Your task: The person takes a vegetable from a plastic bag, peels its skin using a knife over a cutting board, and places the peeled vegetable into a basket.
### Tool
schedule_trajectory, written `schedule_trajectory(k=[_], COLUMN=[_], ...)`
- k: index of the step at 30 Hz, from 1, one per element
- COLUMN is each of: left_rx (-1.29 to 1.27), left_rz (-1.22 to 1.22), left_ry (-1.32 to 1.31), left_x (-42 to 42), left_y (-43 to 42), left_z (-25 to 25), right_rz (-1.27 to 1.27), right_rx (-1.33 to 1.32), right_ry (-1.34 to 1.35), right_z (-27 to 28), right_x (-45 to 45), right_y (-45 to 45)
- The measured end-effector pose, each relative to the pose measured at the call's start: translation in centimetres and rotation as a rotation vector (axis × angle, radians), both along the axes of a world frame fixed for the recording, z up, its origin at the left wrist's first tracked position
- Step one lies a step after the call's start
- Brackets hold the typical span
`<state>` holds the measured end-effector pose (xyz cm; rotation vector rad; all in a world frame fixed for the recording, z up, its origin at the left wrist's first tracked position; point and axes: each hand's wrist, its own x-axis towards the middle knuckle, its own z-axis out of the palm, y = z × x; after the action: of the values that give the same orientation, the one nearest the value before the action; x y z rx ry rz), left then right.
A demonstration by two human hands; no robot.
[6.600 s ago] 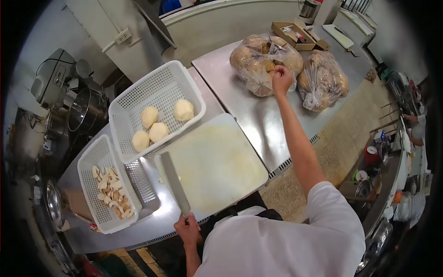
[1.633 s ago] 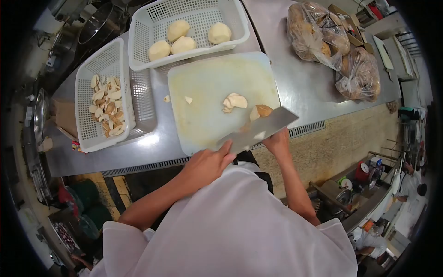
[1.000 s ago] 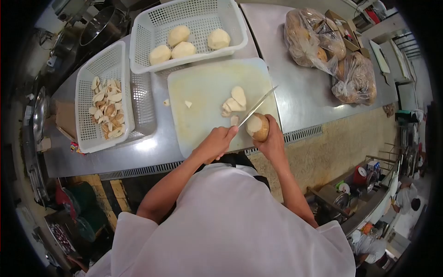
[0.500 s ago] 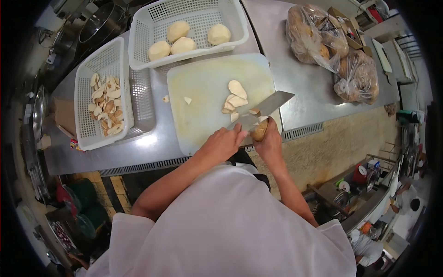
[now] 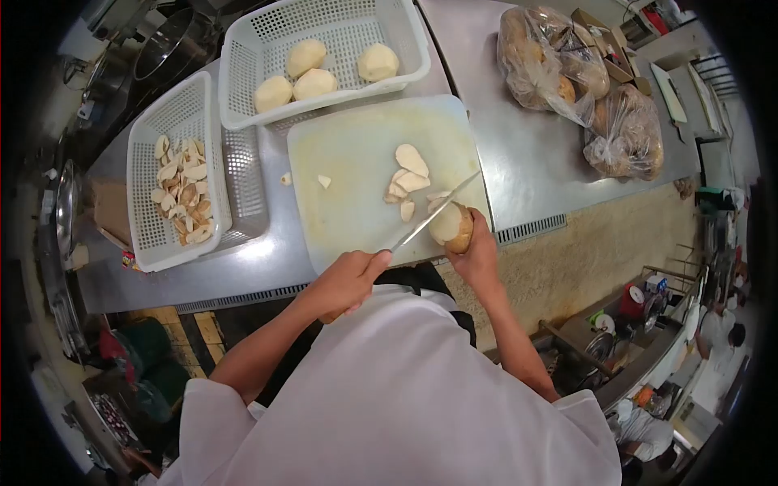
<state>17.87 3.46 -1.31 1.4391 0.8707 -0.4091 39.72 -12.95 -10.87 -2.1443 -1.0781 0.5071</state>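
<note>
My left hand (image 5: 348, 283) is closed around the handle of a cleaver (image 5: 427, 219). Its broad blade now shows almost edge-on, slanting up and right across the front of a partly peeled, brown-skinned root vegetable (image 5: 445, 227). My right hand (image 5: 475, 253) grips that vegetable from its right side, with bare pale flesh facing the blade. Both are at the near right edge of a white cutting board (image 5: 348, 219). Cut-off peel slices (image 5: 412, 160) lie on the board just beyond the cleaver, and a small scrap (image 5: 324, 181) lies farther left.
A white basket (image 5: 243, 113) behind the board holds several peeled roots (image 5: 314, 83). Another basket (image 5: 150, 263) at left contains peelings (image 5: 190, 194). Plastic bags of brown roots (image 5: 624, 134) sit at the right of the steel table (image 5: 535, 194). People work far right.
My left hand has drawn the cleaver back toward my body and left, turning the blade edge-on. More of the root's pale cut face shows in my right hand.
</note>
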Motion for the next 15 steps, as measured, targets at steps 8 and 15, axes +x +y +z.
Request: schedule_trajectory(k=[8,15], left_rx=[-0.257,-0.035], left_rz=[0.156,0.049], left_ry=[-0.154,-0.129], left_x=[5.0,1.5], left_y=[0.5,0.3], left_z=[-8.0,-4.7], right_rz=[0.083,0.029], right_rx=[0.061,-0.157], right_ry=[0.03,-0.001], right_z=[0.5,1.3], right_x=[2.0,1.0], right_y=[-0.4,-1.1])
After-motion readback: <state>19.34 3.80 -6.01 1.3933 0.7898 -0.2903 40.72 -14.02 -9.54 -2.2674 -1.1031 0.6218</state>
